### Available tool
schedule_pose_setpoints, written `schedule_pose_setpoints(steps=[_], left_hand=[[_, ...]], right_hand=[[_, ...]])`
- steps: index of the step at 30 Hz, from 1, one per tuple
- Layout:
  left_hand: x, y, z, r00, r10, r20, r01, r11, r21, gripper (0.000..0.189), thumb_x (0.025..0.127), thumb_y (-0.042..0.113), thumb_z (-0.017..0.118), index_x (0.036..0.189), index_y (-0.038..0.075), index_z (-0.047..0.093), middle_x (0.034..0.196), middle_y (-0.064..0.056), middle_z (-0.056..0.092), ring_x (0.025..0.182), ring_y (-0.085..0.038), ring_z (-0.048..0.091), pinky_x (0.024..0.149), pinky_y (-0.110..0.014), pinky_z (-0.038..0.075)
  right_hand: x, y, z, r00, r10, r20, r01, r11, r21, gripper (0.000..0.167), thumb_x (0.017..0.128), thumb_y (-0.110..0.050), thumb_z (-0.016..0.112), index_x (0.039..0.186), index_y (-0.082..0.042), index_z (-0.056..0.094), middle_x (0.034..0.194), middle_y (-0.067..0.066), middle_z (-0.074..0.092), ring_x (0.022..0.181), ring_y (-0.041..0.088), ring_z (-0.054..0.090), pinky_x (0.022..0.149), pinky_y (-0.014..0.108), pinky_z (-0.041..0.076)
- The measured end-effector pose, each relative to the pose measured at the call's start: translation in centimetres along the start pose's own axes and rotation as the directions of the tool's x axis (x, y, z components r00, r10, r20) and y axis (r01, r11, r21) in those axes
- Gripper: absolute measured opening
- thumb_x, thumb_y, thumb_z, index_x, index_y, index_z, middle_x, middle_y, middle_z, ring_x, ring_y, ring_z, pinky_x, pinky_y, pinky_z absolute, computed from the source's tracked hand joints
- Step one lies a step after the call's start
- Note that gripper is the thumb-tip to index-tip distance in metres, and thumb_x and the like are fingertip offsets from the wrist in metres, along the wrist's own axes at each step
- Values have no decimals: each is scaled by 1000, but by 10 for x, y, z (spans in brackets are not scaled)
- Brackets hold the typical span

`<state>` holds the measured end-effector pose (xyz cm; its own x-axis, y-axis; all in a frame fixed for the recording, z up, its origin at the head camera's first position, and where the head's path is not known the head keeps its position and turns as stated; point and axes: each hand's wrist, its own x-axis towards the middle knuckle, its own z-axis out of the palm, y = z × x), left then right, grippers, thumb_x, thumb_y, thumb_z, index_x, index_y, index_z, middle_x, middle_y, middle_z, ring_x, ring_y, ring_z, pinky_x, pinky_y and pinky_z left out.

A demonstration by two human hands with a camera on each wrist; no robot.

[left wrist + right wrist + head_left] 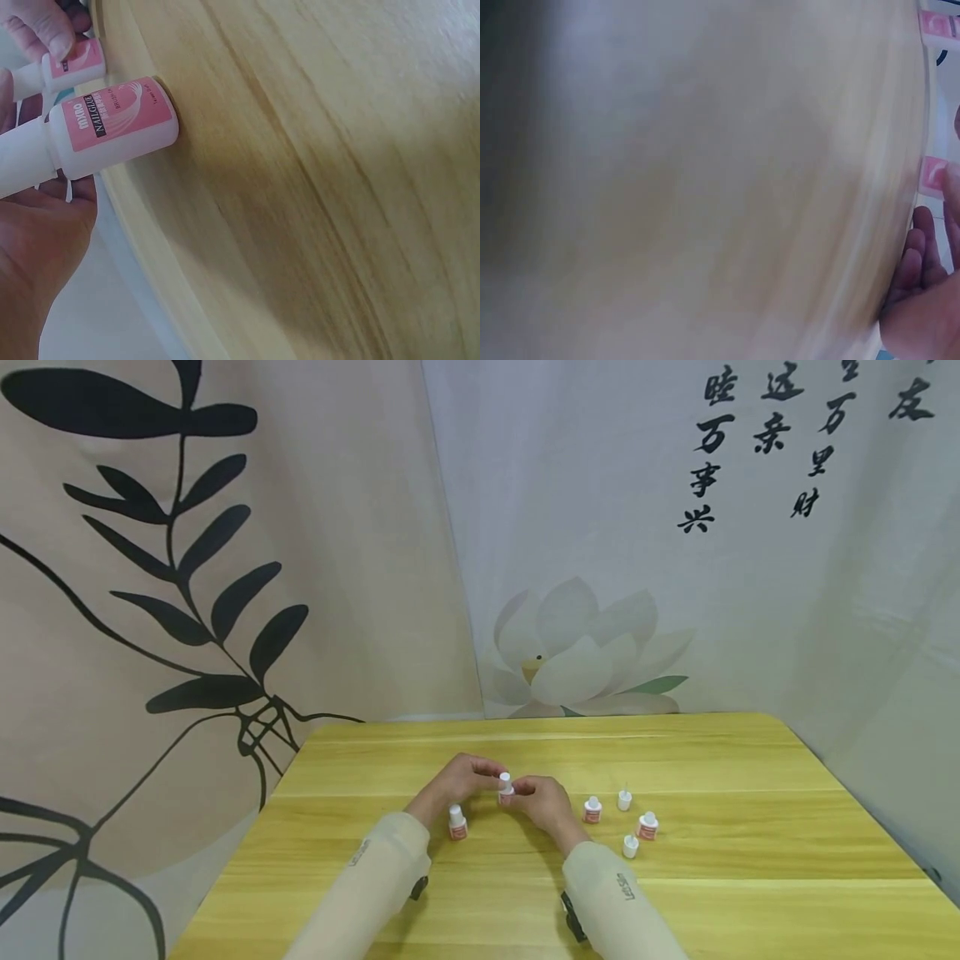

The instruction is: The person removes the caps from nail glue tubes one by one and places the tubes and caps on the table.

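Printed cloth backdrop (360, 552): dark leafy stems on the left, pale lotus (585, 652) plus black characters on the right. Glossy yellowish wood-grain table (487, 902) below it.

Held bottle (506, 797) sits between both hands, upright, near the middle of the table. Right hand (543, 799): thumb and fingers clamped on its labelled body; in the left wrist view the thumb presses the pink label. Left hand (468, 777): thumb and fingertips close in on its white cap (505, 777), pinching it from the other side. Whether the cap is loose, cannot tell.

Capped bottle (457, 823) stands just beside the left hand, below the wrist, not gripped; label reads NAIL GLUE. Right of the right hand, well apart from the held one: two bottles with short bare necks, the nearer bottle (592, 810) and the farther bottle (648, 827). Two small white caps stand near them, upper cap (625, 799) and lower cap (631, 846), each with a thin stem pointing up.

Bottles are opaque white, smooth, plastic-looking, rounded shoulders, pink-red labels; contents not visible. Cream sleeves (371, 877) on both arms, fabric.
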<state>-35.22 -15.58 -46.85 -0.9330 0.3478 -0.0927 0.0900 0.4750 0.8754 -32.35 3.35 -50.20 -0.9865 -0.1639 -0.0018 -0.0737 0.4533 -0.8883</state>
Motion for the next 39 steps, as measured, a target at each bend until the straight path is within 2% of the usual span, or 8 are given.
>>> schedule_pose_setpoints(steps=[9,20,26,31,39], left_hand=[[0,1,-1,1000,-1,12,1,1000,-26,24,88,24,78,109,13,74,103,2,71,103,-19,60,101,-49,41],[2,0,0,1000,-5,0,5,1000,-10,20,86,24,80,101,13,74,97,2,71,98,-19,59,97,-47,41],[1,2,-2,1000,-6,19,6,1000,-3,24,87,26,79,107,14,73,102,2,70,101,-20,60,98,-48,42],[0,2,-2,999,-32,7,32,999,15,23,86,30,78,105,16,74,103,3,71,104,-20,59,99,-50,40],[0,2,-1,999,-37,1,37,999,-20,27,85,29,80,105,13,73,103,2,70,103,-21,58,97,-49,42]], right_hand=[[0,0,0,1000,-9,2,9,1000,-3,20,85,-30,80,97,-15,76,100,-1,73,101,22,62,95,48,46],[0,0,-1,1000,-8,9,8,1000,-3,19,86,-30,79,97,-15,77,101,-1,72,102,23,62,95,50,45],[0,1,-2,1000,-13,10,13,1000,-3,18,86,-29,80,97,-15,77,101,-1,72,101,23,61,95,50,45],[1,3,-1,1000,-31,7,31,1000,-8,19,85,-29,80,97,-15,77,100,-1,73,100,21,62,94,49,46],[1,3,-2,999,-36,10,36,999,-3,20,85,-30,80,97,-14,77,99,-2,73,98,20,62,94,48,46]])
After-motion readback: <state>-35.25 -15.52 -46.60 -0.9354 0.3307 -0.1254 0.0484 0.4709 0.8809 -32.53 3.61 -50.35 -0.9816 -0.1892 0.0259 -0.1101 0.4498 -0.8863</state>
